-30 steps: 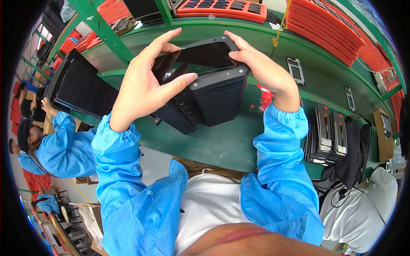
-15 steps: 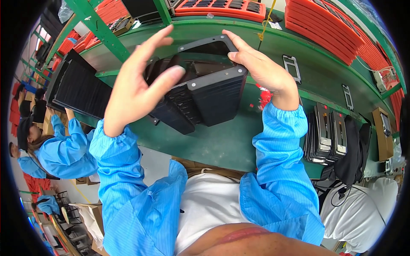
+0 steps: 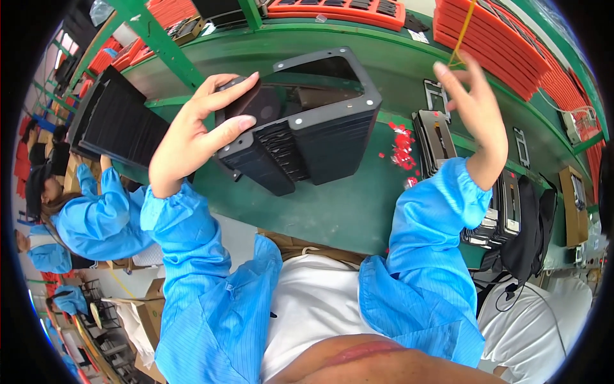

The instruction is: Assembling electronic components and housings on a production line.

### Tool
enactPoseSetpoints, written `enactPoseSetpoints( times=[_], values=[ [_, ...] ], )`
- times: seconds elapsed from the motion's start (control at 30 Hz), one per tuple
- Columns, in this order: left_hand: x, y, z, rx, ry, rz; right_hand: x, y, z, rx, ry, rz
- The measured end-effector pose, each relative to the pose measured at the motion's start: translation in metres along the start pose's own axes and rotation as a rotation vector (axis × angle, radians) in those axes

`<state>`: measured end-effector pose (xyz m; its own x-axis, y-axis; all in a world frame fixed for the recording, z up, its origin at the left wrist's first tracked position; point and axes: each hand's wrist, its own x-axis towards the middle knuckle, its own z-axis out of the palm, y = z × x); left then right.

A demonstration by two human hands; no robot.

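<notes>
A tall stack of black framed panels [image 3: 334, 144] stands on the green bench before me. The top panel has a glossy dark face and pale round dots along its frame. My left hand [image 3: 192, 128] is closed around the stack's left end, thumb and fingers lying over the top frame. My right hand [image 3: 476, 105] is raised to the right of the stack, apart from it. Its fingers are spread and hold nothing; a yellow cord [image 3: 462, 32] hangs close to the fingertips. Below this hand stands a group of grey-edged panels [image 3: 435, 137].
Red scraps [image 3: 403, 150] lie on the bench [image 3: 288, 221]. Another black stack [image 3: 118, 128] stands at left, beside a co-worker in blue [image 3: 96, 221]. Red trays [image 3: 486, 45] are piled on the shelf. More panels [image 3: 505, 205] and a black cloth [image 3: 527, 224] are at right.
My right hand has let go of the stack's far right corner and moved right. My left hand has come down and closed on the left end. The red scraps are more exposed.
</notes>
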<state>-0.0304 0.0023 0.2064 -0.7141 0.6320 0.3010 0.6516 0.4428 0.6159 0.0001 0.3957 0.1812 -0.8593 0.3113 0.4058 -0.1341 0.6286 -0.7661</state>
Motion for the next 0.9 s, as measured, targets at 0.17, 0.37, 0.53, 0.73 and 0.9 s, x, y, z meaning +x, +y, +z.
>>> enactPoseSetpoints(
  times=[0.17,0.37,0.53,0.73,0.9],
  values=[
    [-0.008,-0.03,0.032,-0.256,0.203,0.085,-0.015,-0.034,0.019,0.614,-0.469,-0.184],
    [-0.01,-0.031,0.027,-0.236,0.235,0.1,-0.062,-0.091,0.063,1.072,-0.815,-0.375],
    [-0.01,-0.029,0.02,-0.122,0.172,0.239,-0.059,-0.094,0.081,0.689,-0.941,-0.698],
    [-0.011,-0.028,0.023,0.032,0.216,0.272,-0.057,-0.094,0.093,0.479,-0.891,-0.879],
    [-0.003,-0.04,0.021,-0.456,0.299,0.04,-0.058,-0.095,0.1,1.141,-0.399,-0.618]
  ],
)
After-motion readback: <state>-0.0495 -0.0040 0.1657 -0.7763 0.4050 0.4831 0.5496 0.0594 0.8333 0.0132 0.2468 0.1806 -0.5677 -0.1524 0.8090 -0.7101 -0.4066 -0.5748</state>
